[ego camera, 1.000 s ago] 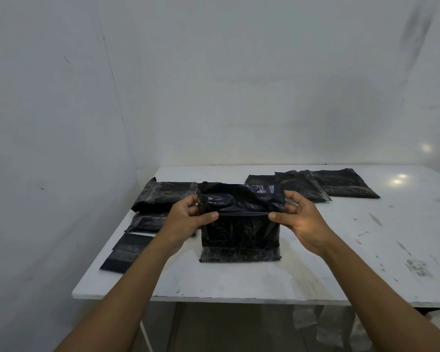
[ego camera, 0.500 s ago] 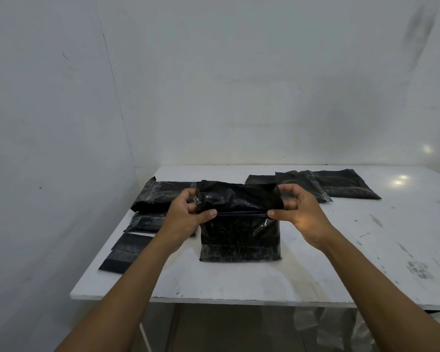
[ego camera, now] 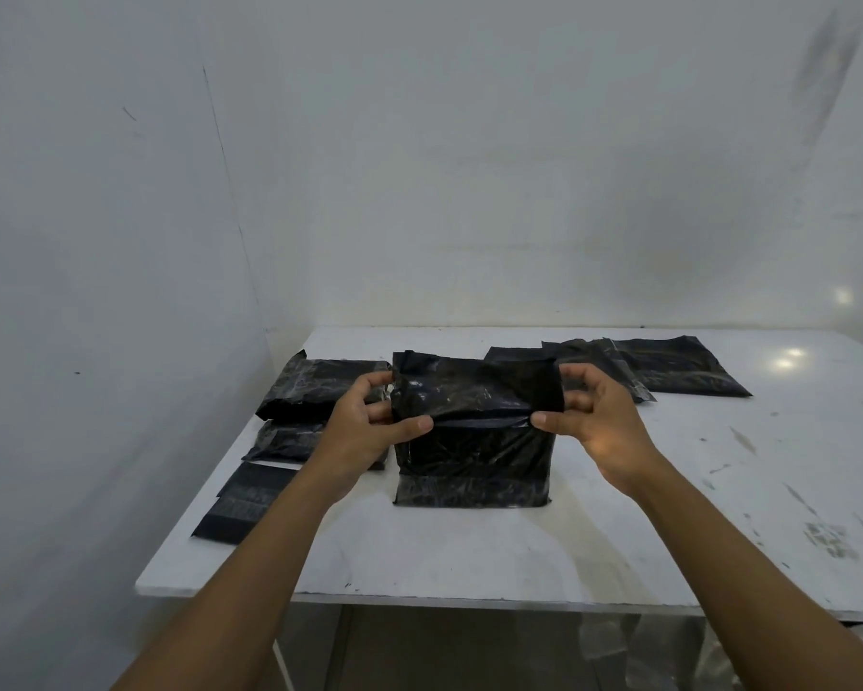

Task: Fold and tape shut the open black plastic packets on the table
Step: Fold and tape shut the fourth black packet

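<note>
Black packet (ego camera: 471,456) stood at tabletop (ego camera: 469,551) centre, top flap held folded forward. Flap corners pinched by left hand (ego camera: 369,421) and right hand (ego camera: 596,416). Film judged thin, soft, slippery, light; best gripped at fold corners, crease kept taut.

A scuffed white table (ego camera: 793,466) meets white walls (ego camera: 469,192).
</note>
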